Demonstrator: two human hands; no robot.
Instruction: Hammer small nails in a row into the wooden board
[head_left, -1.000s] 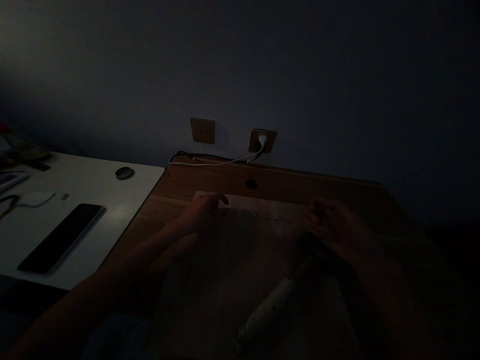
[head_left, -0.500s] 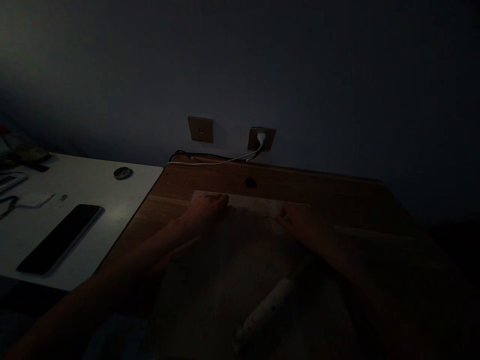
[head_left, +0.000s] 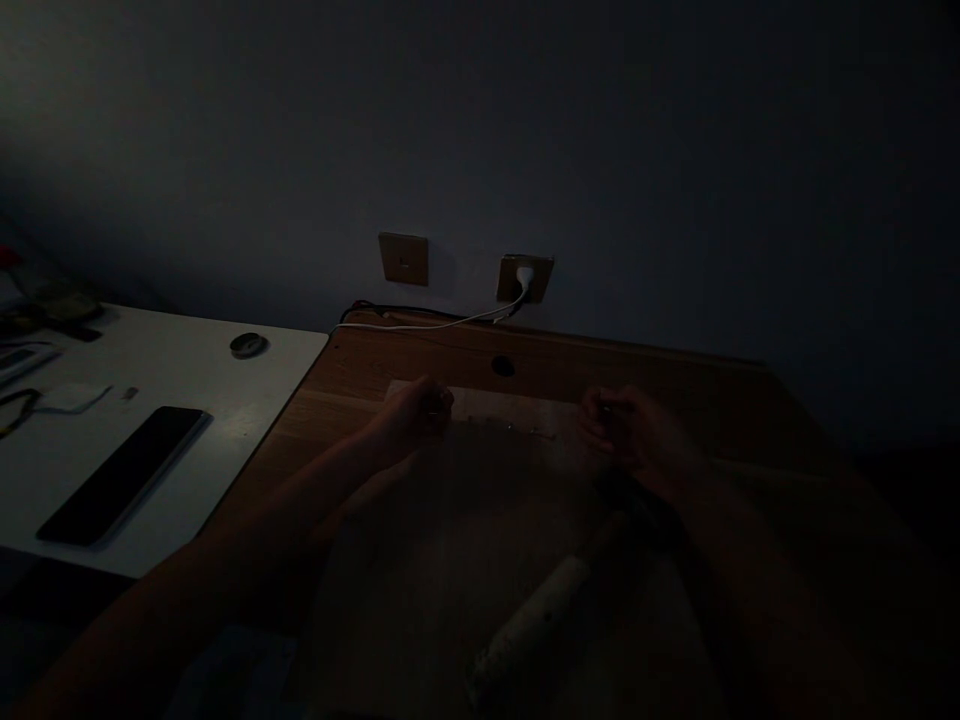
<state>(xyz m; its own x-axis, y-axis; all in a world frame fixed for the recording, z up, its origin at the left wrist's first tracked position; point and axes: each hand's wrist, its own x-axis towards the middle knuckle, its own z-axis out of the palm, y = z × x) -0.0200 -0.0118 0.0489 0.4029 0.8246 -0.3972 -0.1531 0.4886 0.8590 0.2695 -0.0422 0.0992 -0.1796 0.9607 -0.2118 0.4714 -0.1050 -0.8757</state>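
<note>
The scene is very dark. My left hand (head_left: 414, 412) rests with curled fingers on the far left corner of a pale flat board (head_left: 480, 520) lying on a wooden desk (head_left: 420, 355). My right hand (head_left: 634, 432) hovers over the board's far right part, fingers pinched together on something too small to make out. A row of small shiny bits, perhaps nails (head_left: 517, 430), lies between the two hands. A hammer (head_left: 555, 590) with a pale handle lies on the board near me, below my right wrist.
A white table (head_left: 187, 370) adjoins on the left, bearing a dark phone (head_left: 124, 472), a round cap (head_left: 248, 345) and small items at its far left. On the wall are a switch plate (head_left: 403, 258) and a socket (head_left: 524, 278) with a white plug and cable.
My right hand drew back to the right and lifted slightly, its fingers now pinched. My left hand curled its fingers at the board's corner. The hammer has not moved.
</note>
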